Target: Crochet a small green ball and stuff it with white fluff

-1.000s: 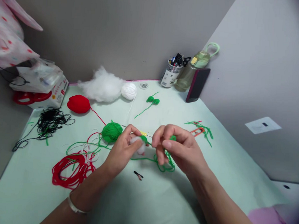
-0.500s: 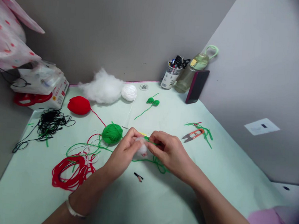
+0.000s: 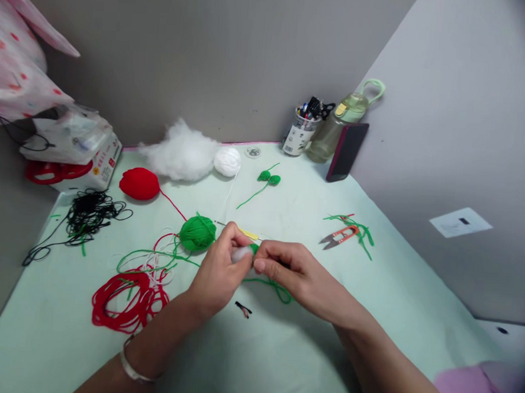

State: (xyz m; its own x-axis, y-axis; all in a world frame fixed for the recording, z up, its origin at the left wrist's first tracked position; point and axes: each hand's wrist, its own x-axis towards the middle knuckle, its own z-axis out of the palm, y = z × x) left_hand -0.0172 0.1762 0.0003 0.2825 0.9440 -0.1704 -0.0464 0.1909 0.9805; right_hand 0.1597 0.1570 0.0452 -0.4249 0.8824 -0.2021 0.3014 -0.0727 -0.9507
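Note:
My left hand (image 3: pixel 220 271) and my right hand (image 3: pixel 287 269) meet over the middle of the pale green table. The left fingers pinch a small green crocheted piece (image 3: pixel 253 249) with a tuft of white stuffing (image 3: pixel 240 254) showing at it. My right fingertips press together against the same piece. A green yarn strand (image 3: pixel 277 289) trails from it under my right hand. A green yarn ball (image 3: pixel 197 233) lies just left of my left hand, and a yellow-handled crochet hook (image 3: pixel 248 233) lies behind my fingers.
A red yarn ball (image 3: pixel 139 183), white stuffing heap (image 3: pixel 180 151) and white yarn ball (image 3: pixel 226 161) sit at the back. Loose red yarn (image 3: pixel 125 301) and black yarn (image 3: pixel 86 212) lie left. Orange snips (image 3: pixel 340 235), a pen cup (image 3: pixel 301 130), bottle (image 3: pixel 338 121) and phone (image 3: pixel 346 150) are right.
My right hand has moved left and closed in on the piece that my left hand holds. The white stuffing shows less now than a second ago.

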